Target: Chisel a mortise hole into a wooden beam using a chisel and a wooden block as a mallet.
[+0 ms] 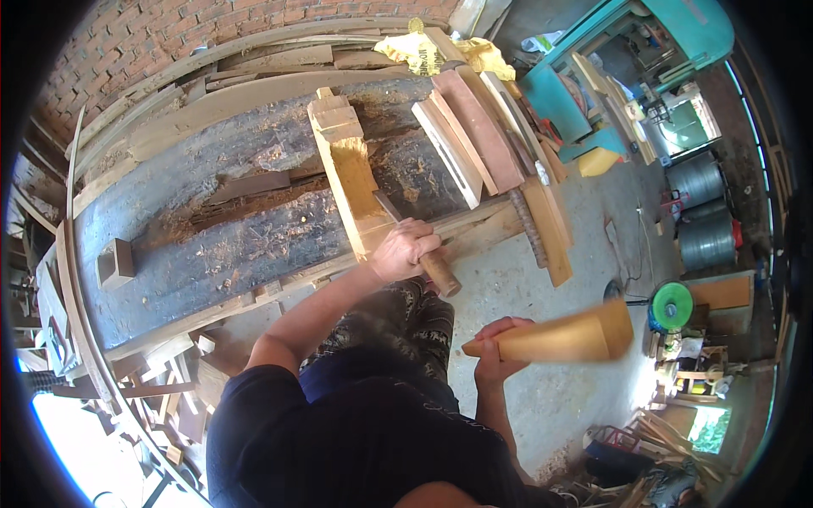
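Note:
My left hand is closed round a wood chisel, whose wooden handle sticks out below the fist. Its dark blade slants up to a long yellowish timber, at the lower end of a scooped-out hollow in it. This timber lies across the dark, worn bench. Off to the right, my right hand grips the narrow end of a wooden mallet. The mallet's wide end points right, blurred by motion and apart from the chisel. Where the blade's tip meets the wood is too small to tell.
The bench carries chips, sawdust and a small hollow box-shaped block at left. Several boards lie stacked right of the timber. A teal machine stands at the back right. Offcuts are heaped below the bench's left end.

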`<state>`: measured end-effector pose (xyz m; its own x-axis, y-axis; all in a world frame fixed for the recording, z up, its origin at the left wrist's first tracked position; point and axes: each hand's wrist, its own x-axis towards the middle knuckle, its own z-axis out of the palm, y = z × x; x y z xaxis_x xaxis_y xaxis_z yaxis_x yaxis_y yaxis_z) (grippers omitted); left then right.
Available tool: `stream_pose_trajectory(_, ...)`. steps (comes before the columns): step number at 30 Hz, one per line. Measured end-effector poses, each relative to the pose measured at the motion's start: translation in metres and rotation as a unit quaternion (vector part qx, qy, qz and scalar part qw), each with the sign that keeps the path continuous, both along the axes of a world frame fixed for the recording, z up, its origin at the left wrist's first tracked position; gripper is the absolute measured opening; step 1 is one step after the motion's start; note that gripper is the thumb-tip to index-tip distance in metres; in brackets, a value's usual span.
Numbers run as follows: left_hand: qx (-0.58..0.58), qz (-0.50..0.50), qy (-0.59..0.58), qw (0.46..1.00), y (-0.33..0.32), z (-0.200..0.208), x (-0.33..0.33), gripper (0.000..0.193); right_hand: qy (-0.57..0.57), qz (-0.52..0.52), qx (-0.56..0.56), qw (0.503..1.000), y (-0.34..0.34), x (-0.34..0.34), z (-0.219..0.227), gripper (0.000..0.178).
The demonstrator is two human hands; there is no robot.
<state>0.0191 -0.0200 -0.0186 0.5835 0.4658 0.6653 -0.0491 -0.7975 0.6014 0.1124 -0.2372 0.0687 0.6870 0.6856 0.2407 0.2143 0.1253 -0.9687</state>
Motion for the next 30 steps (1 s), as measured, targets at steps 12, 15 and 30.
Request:
stream_pose_trajectory(12, 0.008, 0.042, -0.036, 0.998, 0.019, 0.011, 0.009, 0.028, 0.070, -0.007, -0.105, 0.992, -0.006, 0.019, 0.000, 0.045)
stream_pose_trajectory(15, -0.017, 0.076, -0.066, 0.995, 0.036, 0.014, 0.011, 0.029, -0.061, 0.077, 0.023, 0.995, -0.007, 0.033, 0.019, 0.044)
stream_pose_trajectory(30, -0.042, 0.055, -0.075, 0.995, 0.049, 0.016, 0.009, 0.026, -0.110, 0.179, 0.120, 0.970, 0.041, 0.031, -0.023, 0.030)
